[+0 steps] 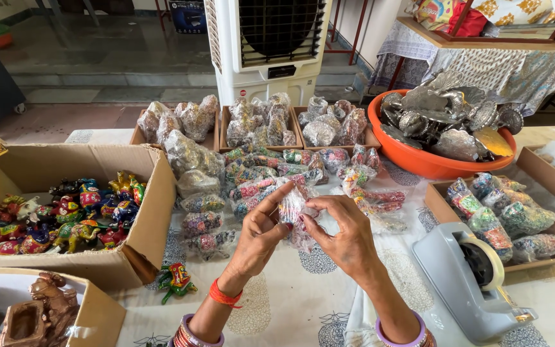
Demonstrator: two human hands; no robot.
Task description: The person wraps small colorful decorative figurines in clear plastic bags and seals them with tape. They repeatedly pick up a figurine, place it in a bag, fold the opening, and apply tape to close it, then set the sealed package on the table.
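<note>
Sitting at the left, a cardboard box (149,212) is holding painted figurines. At centre, the left hand (259,232) and right hand (345,236) are each keeping a closed grip on a small multicoloured figurine in clear crinkly wrap (292,209), raised above the table (290,302). A grey tape dispenser (467,279) is resting at right.

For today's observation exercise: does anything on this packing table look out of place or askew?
One painted figurine lies tipped over alone on the tablecloth, outside the cardboard box holding the other painted figurines. Nothing looks spilled or broken.
</note>
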